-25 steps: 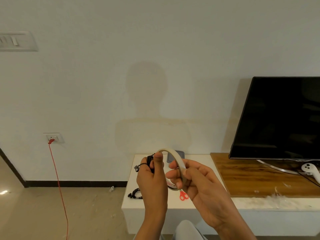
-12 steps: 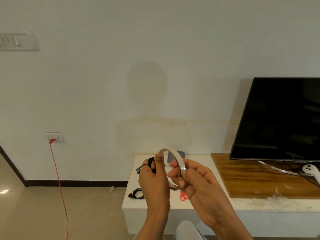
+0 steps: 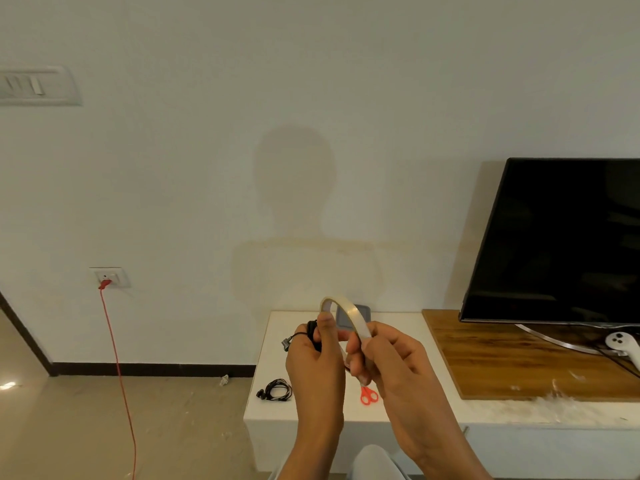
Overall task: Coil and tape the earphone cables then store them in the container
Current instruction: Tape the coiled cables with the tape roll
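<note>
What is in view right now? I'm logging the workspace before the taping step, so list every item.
tape roll: 1, translucent beige, held up between both hands
coiled earphone: 1, black, in the left hand
second earphone: 1, black, lying coiled on the white table
scissors: 1, red handles, on the white table, partly hidden by the hands
container: 1, grey, at the table's far edge, mostly hidden
white table: 1, white, against the wall
wooden board: 1, brown, right of the white top
television: 1, black, on the board
controller: 1, white, beside the television's stand
cable: 1, red, plugged into the wall socket
left hand: 1, holding the earphone
right hand: 1, gripping the tape roll
</note>
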Demonstrator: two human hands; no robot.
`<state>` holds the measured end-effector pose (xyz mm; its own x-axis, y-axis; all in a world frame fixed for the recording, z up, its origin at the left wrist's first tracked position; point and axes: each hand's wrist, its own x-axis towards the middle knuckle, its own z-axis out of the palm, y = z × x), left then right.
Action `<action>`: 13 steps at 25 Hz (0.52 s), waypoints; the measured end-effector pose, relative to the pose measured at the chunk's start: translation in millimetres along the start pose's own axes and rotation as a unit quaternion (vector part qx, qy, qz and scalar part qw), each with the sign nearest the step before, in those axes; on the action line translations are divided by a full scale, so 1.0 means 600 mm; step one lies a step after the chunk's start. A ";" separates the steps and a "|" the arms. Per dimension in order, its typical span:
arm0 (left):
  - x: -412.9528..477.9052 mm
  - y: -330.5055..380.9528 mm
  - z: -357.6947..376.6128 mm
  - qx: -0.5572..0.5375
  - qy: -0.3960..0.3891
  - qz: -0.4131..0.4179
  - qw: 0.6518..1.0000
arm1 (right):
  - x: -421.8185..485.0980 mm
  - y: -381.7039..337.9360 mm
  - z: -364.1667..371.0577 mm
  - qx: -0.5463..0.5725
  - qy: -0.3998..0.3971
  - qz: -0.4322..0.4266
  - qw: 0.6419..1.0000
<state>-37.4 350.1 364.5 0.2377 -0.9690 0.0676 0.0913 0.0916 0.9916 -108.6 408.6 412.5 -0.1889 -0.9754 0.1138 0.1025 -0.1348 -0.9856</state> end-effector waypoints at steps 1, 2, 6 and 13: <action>-0.002 0.002 -0.004 0.042 -0.002 0.026 0.999 | 0.001 -0.003 -0.003 -0.014 0.004 0.000 1.000; -0.003 0.007 -0.010 0.099 0.008 0.070 0.993 | 0.002 -0.006 -0.009 -0.030 0.007 0.002 1.000; 0.016 0.024 -0.028 0.235 -0.031 0.302 0.923 | 0.010 -0.015 -0.026 -0.083 -0.001 0.036 0.996; 0.034 0.011 -0.028 0.226 -0.088 0.346 0.906 | 0.013 -0.018 -0.035 -0.044 -0.031 0.070 0.996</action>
<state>-15.8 335.0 370.9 -0.0757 -0.7408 0.6675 -0.4363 0.6265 0.6458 -131.5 406.2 421.4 -0.1181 -0.9928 -0.0216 0.0370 0.0173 -0.9992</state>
